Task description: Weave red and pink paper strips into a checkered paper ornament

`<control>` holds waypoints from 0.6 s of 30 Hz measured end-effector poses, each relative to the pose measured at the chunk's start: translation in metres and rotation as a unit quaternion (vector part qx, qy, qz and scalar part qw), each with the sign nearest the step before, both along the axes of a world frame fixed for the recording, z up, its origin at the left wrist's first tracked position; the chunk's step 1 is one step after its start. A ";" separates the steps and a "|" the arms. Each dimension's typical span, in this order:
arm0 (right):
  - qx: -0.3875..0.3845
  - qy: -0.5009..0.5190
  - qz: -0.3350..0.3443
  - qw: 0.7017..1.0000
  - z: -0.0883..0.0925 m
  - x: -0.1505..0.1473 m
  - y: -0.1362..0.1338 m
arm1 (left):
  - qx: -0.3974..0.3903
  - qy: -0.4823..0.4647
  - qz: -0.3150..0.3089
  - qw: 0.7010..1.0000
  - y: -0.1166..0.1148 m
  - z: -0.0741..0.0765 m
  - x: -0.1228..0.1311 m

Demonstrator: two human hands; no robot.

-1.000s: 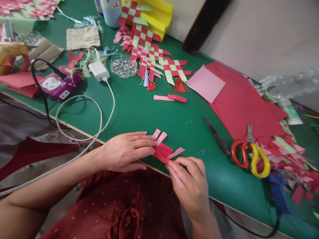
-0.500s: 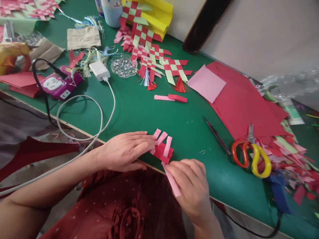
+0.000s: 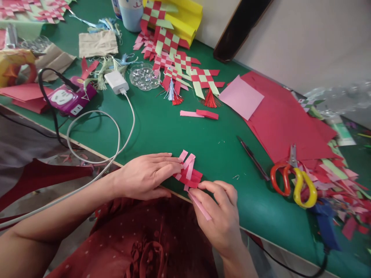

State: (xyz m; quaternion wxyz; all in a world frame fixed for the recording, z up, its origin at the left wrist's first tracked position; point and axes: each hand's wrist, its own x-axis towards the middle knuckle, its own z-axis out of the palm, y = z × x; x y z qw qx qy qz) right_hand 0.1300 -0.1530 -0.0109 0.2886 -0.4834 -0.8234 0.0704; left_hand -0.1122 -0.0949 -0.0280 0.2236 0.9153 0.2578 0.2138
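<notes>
A small weave of red and pink paper strips [image 3: 194,176] lies at the near edge of the green table, with pink ends sticking out at its top. My left hand [image 3: 147,173] rests flat on its left side, fingers stretched out and fingertips on the paper. At the lower right corner, my right hand [image 3: 218,208] pinches a pink paper strip [image 3: 203,208] that slants down from the weave. Part of this strip is hidden by the fingers, and the left part of the weave is under my left hand.
Folded pink and red strips [image 3: 191,114] lie beyond my hands. A pen [image 3: 252,157], scissors [image 3: 293,175], red paper sheets [image 3: 290,119] and paper scraps [image 3: 344,173] are at right. Woven paper fish [image 3: 203,79] lie behind; a white cable [image 3: 118,133] loops at left.
My right hand has shifted slightly up and left, its fingers now closer to the weave. The rightmost upright pink end has swung left against its neighbour. My left hand stays put.
</notes>
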 end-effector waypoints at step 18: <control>0.006 0.027 -0.006 1.000 -0.004 -0.008 0.003 | 0.004 -0.003 0.005 1.000 -0.001 0.002 0.001</control>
